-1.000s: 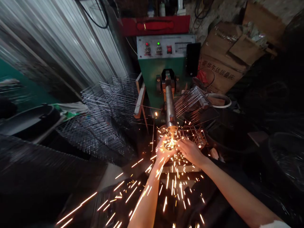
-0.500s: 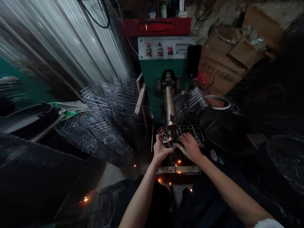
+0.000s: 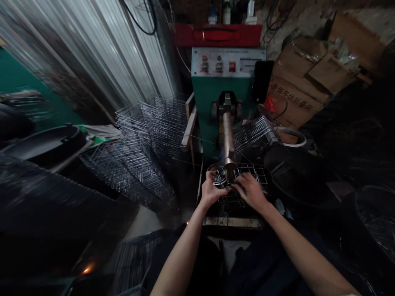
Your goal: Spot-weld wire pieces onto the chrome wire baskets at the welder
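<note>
Left hand and right hand are curling at a grid;
the grid is lying below one rod, showing on near and far sides of the right hand; whether these two hands are gripping it, I cannot tell.

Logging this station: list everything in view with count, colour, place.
boxy metal machine: 1, green, centre back
thick steel cylinder: 1, grey-brown, jutting from machine
stacked wire racks: many, silver-grey, left of machine
flat wire grid: 1+, silver-grey, near cylinder's end
long case: 1, red, above machine
flat phone-like slab: 1, black, machine's upper right
large cardboard box: 1, brown, right back
corrugated sheeting: 1 stretch, grey, left back
round pan: 1, black, far left
Rest: mostly too dim
left hand: 1, bare, near cylinder
right hand: 1, bare, near cylinder
</note>
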Demonstrator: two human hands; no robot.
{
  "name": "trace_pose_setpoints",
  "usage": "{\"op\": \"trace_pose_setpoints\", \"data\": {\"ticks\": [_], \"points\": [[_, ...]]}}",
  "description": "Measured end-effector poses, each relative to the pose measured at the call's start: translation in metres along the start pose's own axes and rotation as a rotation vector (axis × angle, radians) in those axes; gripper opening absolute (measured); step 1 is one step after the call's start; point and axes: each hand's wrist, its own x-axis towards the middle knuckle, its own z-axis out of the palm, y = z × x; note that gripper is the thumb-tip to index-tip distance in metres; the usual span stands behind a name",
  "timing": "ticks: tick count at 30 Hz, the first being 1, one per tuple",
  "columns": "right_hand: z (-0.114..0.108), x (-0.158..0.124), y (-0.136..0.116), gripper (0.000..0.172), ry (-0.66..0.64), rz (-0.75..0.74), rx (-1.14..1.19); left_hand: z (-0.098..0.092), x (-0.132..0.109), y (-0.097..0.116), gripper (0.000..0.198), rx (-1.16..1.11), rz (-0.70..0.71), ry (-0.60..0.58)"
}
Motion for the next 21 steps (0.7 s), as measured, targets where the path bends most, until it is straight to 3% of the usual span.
{"op": "trace_pose_setpoints", "data": {"ticks": [14,21], "points": [[0.002,0.008,0.006,0.014,0.002,0.006,0.059,0.000,0.007,-0.003,0.077,0.082,0.030,0.041],[0.004,0.011,0.009,0.020,-0.030,0.030,0.094,-0.003,0.014,0.001,0.082,0.112,0.022,0.000]]}}
